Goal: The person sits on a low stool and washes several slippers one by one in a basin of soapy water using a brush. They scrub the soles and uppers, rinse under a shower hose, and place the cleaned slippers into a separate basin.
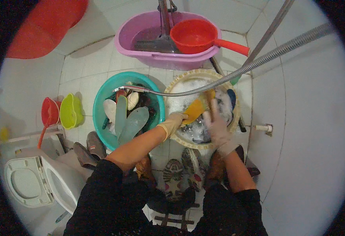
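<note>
My left hand [175,119], in a pale rubber glove, grips the near end of a yellow shoe insole [195,109] over a cream basin [205,146] of soapy foam. My right hand [218,128], gloved too, is motion-blurred at the insole's right side; whether it holds something cannot be made out. A dark blue item [231,98] rests at the basin's right rim. To the left stands a teal basin [97,129] with grey-green insoles [137,119] and other footwear pieces. A shower head [129,88] lies across it, and its metal hose [187,93] crosses above the foam.
Behind the basins sits a pink tub [172,60] holding a red dipper [194,37] and a mop head [157,42]. Wet shoes [172,174] lie between my feet. At left are a toilet [63,183], slippers [94,144] and a green scoop [71,112]. A pipe stub [264,127] juts from the right wall.
</note>
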`<state>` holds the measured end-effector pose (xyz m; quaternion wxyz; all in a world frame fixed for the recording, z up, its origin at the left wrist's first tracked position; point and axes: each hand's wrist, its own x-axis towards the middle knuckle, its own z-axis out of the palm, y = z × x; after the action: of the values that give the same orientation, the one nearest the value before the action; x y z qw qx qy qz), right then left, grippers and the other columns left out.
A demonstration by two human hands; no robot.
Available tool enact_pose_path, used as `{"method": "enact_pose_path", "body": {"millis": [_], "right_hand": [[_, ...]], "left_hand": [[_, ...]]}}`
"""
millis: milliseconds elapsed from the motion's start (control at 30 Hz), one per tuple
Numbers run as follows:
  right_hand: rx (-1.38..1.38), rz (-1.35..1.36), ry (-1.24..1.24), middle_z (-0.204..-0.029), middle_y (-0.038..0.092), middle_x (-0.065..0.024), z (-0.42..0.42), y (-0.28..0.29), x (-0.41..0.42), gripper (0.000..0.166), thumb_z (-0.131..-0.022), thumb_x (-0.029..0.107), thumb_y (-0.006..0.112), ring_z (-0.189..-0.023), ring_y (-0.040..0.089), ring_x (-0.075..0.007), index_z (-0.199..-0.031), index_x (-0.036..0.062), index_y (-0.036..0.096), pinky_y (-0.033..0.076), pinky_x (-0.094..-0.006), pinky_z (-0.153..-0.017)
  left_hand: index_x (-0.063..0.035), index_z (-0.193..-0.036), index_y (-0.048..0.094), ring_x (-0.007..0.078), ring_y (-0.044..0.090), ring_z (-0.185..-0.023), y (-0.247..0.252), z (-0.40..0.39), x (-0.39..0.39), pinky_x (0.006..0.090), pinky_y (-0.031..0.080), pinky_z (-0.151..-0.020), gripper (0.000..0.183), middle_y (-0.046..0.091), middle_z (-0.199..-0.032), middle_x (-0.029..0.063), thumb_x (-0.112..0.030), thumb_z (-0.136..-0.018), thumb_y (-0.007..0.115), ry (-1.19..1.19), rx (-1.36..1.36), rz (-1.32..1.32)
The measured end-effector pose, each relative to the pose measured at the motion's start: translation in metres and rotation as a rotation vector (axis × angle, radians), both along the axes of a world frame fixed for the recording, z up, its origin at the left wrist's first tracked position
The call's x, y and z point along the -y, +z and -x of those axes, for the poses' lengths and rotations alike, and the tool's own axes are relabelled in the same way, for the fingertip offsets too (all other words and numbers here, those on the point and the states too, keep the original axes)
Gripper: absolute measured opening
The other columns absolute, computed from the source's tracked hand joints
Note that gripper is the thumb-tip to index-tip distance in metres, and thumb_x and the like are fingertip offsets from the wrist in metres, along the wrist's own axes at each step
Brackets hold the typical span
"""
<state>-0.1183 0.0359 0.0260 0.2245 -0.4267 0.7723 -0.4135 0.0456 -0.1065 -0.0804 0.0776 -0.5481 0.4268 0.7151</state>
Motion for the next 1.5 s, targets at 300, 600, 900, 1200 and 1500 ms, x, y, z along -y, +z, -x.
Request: {"method": "enact_pose_path", "body": {"millis": [300, 600, 900, 1200, 1500], "right_hand": [[-0.263, -0.555, 0.075, -0.100, 0.067, -0.0174, 0.028, -0.020, 0.002, 0.052, -0.094, 0.032, 0.058, -0.090, 0.064, -0.0379, -0.144, 0.0239, 0.047, 0.051, -0.0470, -0.081], [-0.229, -0.547, 0.266, -0.100, 0.069, -0.0189, -0.002, -0.040, -0.010, 0.052, -0.096, 0.038, 0.052, -0.094, 0.066, -0.0372, -0.146, 0.0245, 0.044, 0.051, -0.0508, -0.085], [-0.166, -0.487, 0.397, -0.104, 0.068, -0.0207, -0.026, -0.047, -0.011, 0.053, -0.097, 0.040, 0.049, -0.097, 0.065, -0.0412, -0.148, 0.0316, 0.037, 0.049, -0.0530, -0.088], [0.843, -0.354, -0.336, -0.100, 0.070, -0.0100, 0.011, -0.028, -0.022, 0.053, -0.095, 0.049, 0.057, -0.087, 0.068, -0.0264, -0.130, 0.0101, 0.053, 0.054, -0.0406, -0.075], [1.610, -0.191, -0.122, -0.104, 0.068, -0.0082, -0.006, 0.008, -0.016, 0.040, -0.085, 0.020, 0.067, -0.090, 0.068, -0.0214, -0.122, 0.0064, 0.060, 0.056, -0.0345, -0.079]], "left_hand": [[-0.0065, -0.103, 0.070, 0.0146, 0.049, -0.055, 0.065, -0.021, 0.003, 0.0291, 0.039, -0.047, 0.026, 0.059, -0.072, 0.0029, -0.028, -0.094, 0.060, -0.006, 0.119, 0.023], [-0.0055, -0.112, 0.068, 0.0161, 0.050, -0.056, 0.110, -0.030, -0.012, 0.0318, 0.041, -0.051, 0.030, 0.063, -0.078, 0.0008, -0.028, -0.096, 0.057, -0.066, 0.263, 0.067], [-0.0066, -0.114, 0.066, 0.0114, 0.048, -0.058, 0.113, -0.045, -0.015, 0.0259, 0.038, -0.050, 0.030, 0.063, -0.081, 0.0013, -0.029, -0.097, 0.057, 0.112, 0.133, -0.028], [-0.0035, -0.128, 0.059, 0.0156, 0.060, -0.083, 0.163, -0.026, -0.022, 0.0278, 0.049, -0.066, 0.036, 0.066, -0.110, 0.0038, -0.026, -0.100, 0.054, 0.258, -0.283, -0.074], [0.0049, -0.136, 0.047, 0.0235, 0.053, -0.123, 0.187, -0.014, -0.090, 0.0350, 0.037, -0.110, 0.052, 0.057, -0.132, 0.0157, -0.035, -0.104, 0.043, 0.086, -0.360, -0.256]]}}
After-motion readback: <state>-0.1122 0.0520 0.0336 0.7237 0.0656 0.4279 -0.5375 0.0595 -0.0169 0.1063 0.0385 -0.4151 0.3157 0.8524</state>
